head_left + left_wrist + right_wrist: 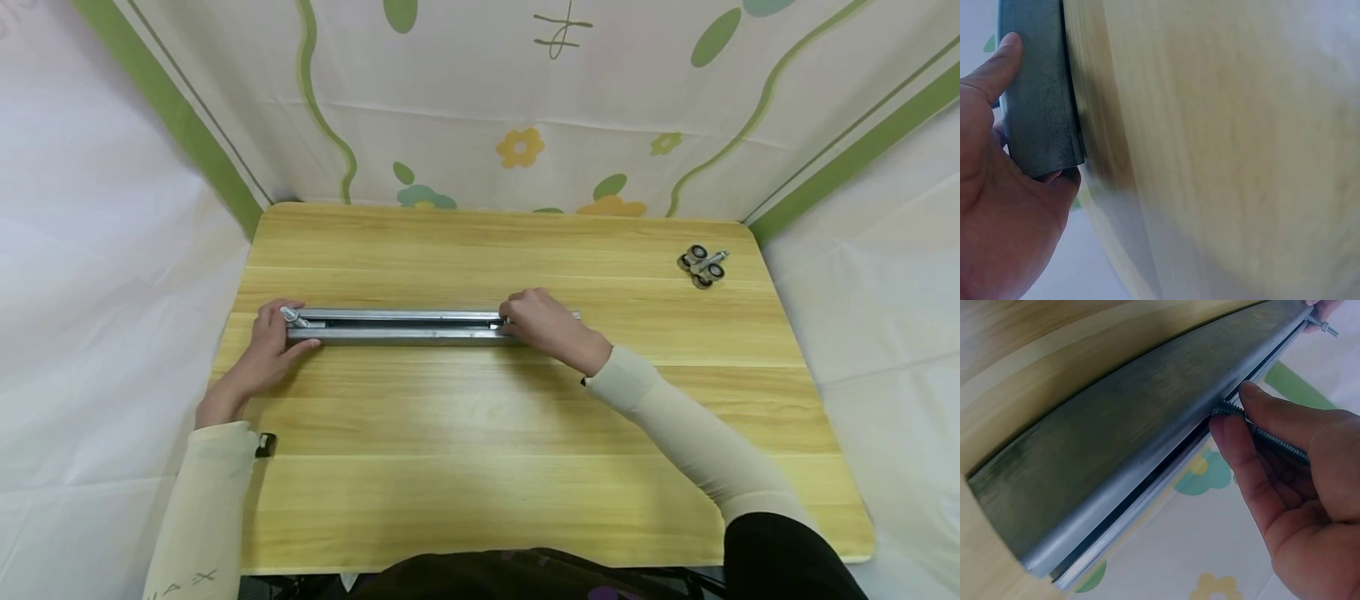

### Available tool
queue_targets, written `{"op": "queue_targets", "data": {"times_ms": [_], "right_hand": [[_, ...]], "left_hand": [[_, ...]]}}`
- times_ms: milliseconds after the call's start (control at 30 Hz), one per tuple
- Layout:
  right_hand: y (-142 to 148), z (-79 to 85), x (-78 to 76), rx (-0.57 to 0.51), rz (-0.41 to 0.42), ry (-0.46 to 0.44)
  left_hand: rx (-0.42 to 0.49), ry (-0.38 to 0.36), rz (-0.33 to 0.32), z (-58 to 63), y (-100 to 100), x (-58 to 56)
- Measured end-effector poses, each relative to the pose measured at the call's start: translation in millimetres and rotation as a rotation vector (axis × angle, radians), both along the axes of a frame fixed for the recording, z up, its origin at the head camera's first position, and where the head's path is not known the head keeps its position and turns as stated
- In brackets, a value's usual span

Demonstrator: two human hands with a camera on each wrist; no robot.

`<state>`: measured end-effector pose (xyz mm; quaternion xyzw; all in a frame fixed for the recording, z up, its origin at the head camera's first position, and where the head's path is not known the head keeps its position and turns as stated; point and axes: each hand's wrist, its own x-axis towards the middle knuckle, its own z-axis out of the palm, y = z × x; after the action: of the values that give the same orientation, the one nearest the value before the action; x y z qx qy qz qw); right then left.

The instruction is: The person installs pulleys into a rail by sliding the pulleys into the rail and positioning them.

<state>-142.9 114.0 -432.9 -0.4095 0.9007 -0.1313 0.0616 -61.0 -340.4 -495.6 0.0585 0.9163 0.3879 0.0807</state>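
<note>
A grey metal slotted rail lies lengthwise on the table, its slot facing up. At its left end my left hand grips the rail, thumb along the near side and fingers round the far side and end. A threaded bolt leans out of the slot beside that hand. Toward the right end, my right hand is over the slot. In the right wrist view its thumb and fingers pinch another threaded bolt that sticks out of the slot. Whatever that bolt joins inside the rail is hidden.
A four-wheeled roller trolley with a bolt lies at the back right of the wooden table. A white patterned cloth hangs along the table's back edge, with white sheets at both sides.
</note>
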Motion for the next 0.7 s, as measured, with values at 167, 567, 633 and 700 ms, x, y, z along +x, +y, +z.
{"op": "queue_targets", "data": {"times_ms": [167,567,633,700], "right_hand": [[-9.0,-2.4,-1.4,-0.003,0.009,0.013],[-33.5,-3.1,-1.8,0.003,0.046,0.029],[-37.5,-3.0,-1.8,0.003,0.057,0.033],[-41.4,-3.0,-2.1,0.004,0.066,0.036]], "left_hand": [[0.003,0.001,-0.005,-0.2,-0.1,0.2],[0.010,0.010,-0.008,-1.6,-0.8,0.2],[0.008,0.007,-0.006,-1.5,-0.8,0.1],[0.008,0.004,-0.003,-1.1,-0.9,0.4]]}}
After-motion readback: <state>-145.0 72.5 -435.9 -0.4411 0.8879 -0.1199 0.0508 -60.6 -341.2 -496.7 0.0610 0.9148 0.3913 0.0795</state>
